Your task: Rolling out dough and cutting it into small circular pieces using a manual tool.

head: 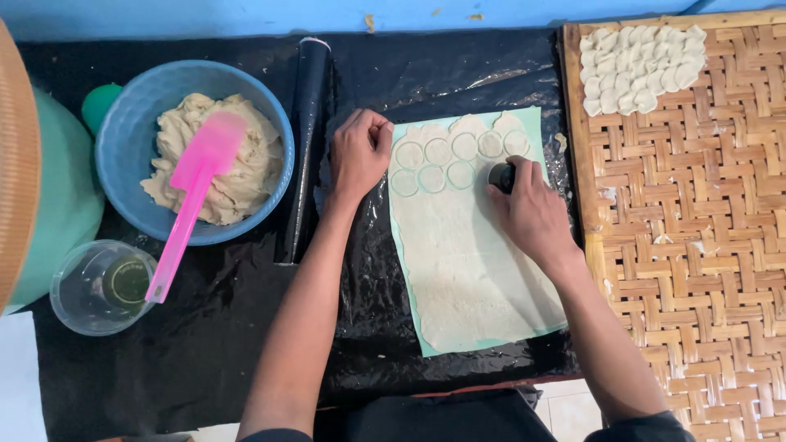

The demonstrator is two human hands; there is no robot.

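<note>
In the middle of the black plastic sheet (205,327) that covers the work surface lies a rolled-out dough sheet (467,270) on a pale green mat (536,131), its long axis running from the far edge toward the person, the narrow ends far and near. The right hand (532,209) is closed around a small dark round cutter (500,176), pressing it down at the right end of the second row of cut circles (449,151) — held upright, it seems, so its rim bites straight into the dough. The left hand (360,151) is loosely curled, grasping nothing, with its fingers resting on the far left corner of the mat, likely to keep mat and dough from sliding. Cutting runs across the far end, so the near stretch remains whole. To the right, touching the plastic, sits a woven bamboo tray (688,270) with finished rounds (639,69) piled in its far corner — within easy reach. At left stand a blue bowl (131,123) of dough with a pink spatula (192,196), a clear cup (74,295), and a dark roller (307,139) lying lengthwise.
</note>
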